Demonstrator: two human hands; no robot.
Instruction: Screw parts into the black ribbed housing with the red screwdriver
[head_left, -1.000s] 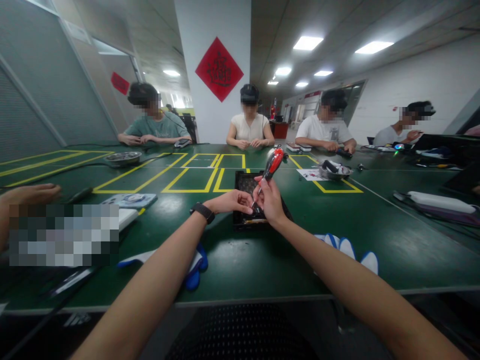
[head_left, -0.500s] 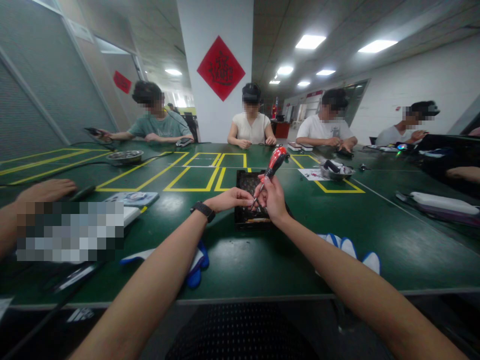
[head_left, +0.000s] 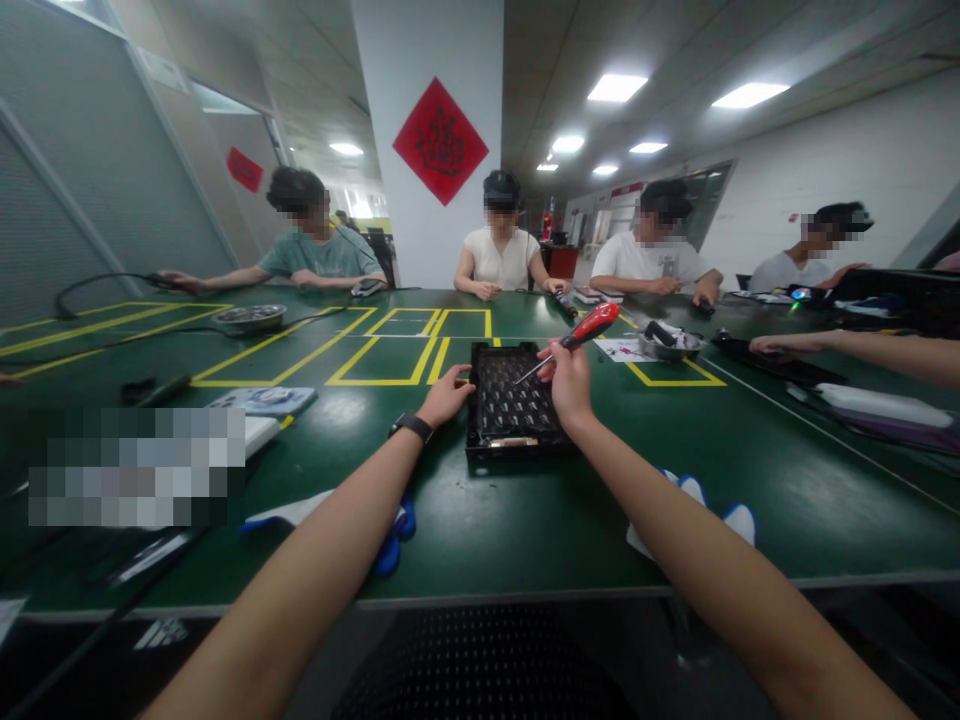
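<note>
A black rectangular case (head_left: 517, 400) with a grid of small metallic pieces inside lies on the green table. At its left edge, my left hand (head_left: 447, 396), with a dark watch at the wrist, grips the rim with fingers and thumb. In my right hand (head_left: 568, 385), over the case's right side, is a red and black screwdriver (head_left: 592, 325). Its shaft tilts down to the left, with the tip over the grid; whether it touches I cannot tell. Blue and white gloves lie partly under my forearms, one left (head_left: 394, 545) and one right (head_left: 739, 525).
A metal bowl (head_left: 250, 318) stands at the far left, another bowl with small parts (head_left: 670, 342) at the right. Yellow tape outlines mark the table (head_left: 450, 520). A booklet (head_left: 274, 400) lies left. Several people sit opposite; a co-worker's arm (head_left: 885, 350) reaches in from the right.
My left hand has moved from inside the case to its left edge. The right hand has lifted and tilted the screwdriver rightward, uncovering the grid. A neighbour's hand on the left has withdrawn.
</note>
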